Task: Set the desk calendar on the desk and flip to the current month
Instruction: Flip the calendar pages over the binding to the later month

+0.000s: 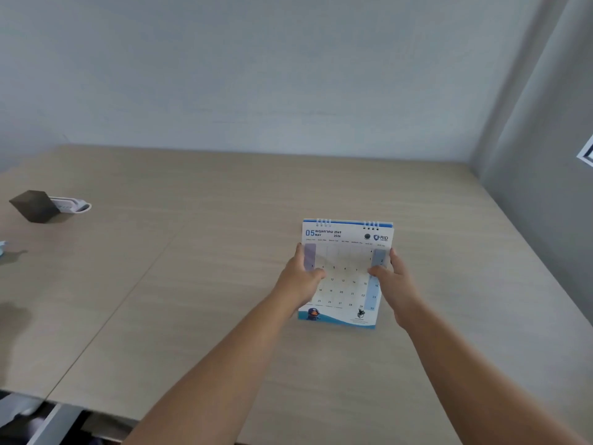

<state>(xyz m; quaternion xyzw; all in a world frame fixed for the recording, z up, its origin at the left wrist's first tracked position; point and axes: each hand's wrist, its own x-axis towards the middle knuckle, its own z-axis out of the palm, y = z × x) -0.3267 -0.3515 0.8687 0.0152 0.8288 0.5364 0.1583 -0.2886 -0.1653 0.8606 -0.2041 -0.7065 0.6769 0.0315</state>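
A white desk calendar [345,292] with blue trim and spiral rings along its top stands on the light wooden desk [224,268], right of centre. Its front page reads 05 MAY 2026. My left hand [303,277] grips the calendar's left edge, thumb on the page. My right hand [393,279] grips the right edge the same way. The calendar's bottom edge rests on or just above the desk; I cannot tell which.
A dark angular holder with a white object [48,205] sits at the desk's far left. Grey walls close the desk at the back and on the right [539,203]. A seam runs diagonally across the desk's left part.
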